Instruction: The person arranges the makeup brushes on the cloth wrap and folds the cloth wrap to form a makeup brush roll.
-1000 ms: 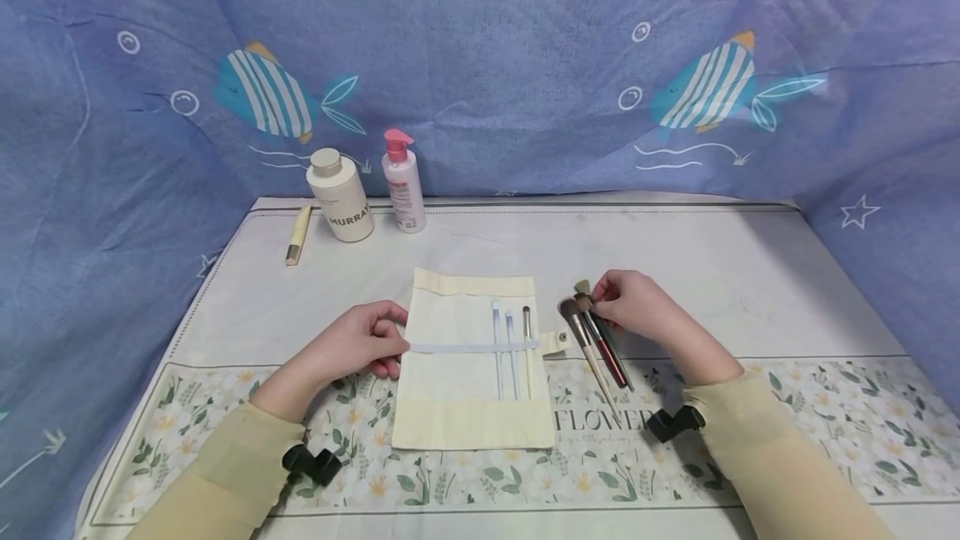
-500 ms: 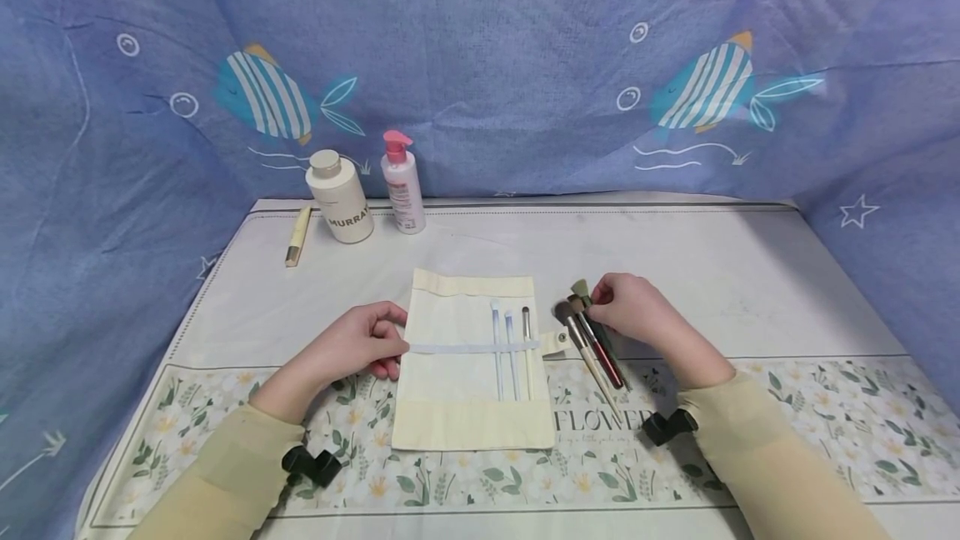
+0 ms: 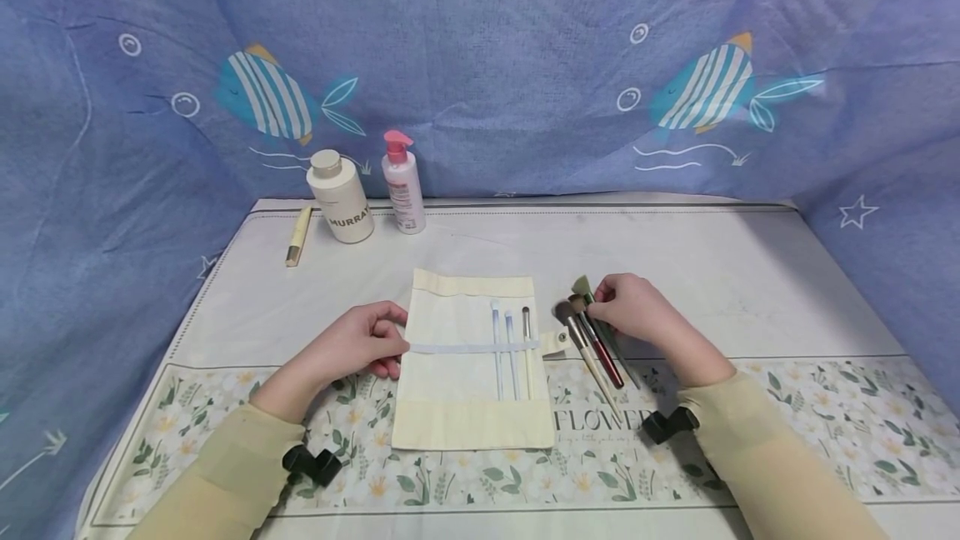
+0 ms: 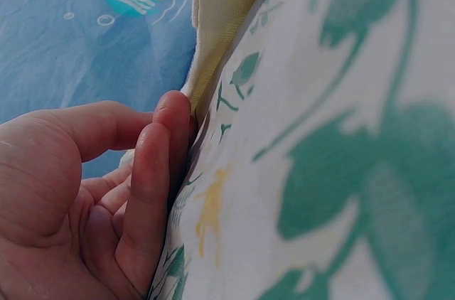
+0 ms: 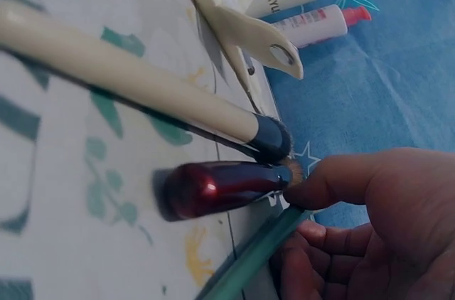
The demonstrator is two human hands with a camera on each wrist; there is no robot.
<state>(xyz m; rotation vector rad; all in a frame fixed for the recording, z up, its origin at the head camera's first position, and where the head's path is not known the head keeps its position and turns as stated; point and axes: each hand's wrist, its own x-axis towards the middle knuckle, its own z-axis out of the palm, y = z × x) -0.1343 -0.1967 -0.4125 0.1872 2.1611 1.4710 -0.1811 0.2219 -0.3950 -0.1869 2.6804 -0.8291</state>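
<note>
A cream cloth brush roll (image 3: 446, 377) lies unrolled in the middle of the table. Two pale blue brushes and one cream-handled brush (image 3: 531, 369) are tucked under its elastic band. My left hand (image 3: 356, 346) pinches the roll's left edge between thumb and fingers. To the right of the roll, my right hand (image 3: 637, 307) pinches a green makeup brush (image 3: 581, 285) near its bristle end. Beside it lie a red-handled makeup brush (image 5: 220, 190) and a larger makeup brush with a cream handle (image 5: 142, 83). In the right wrist view, the fingers hide the green brush's upper part.
At the back left stand a white bottle (image 3: 343, 202) and a pump bottle (image 3: 405, 190) with a pink top. A cream tube (image 3: 298, 236) lies left of them. The roll's snap tab (image 3: 557, 341) sticks out toward the loose brushes. A blue fish-print curtain (image 3: 495, 65) hangs behind.
The right hand has shifted slightly left, and the loose brushes have moved a little. The green brush's handle end has swung right, away from the red one. The left hand stays put.
</note>
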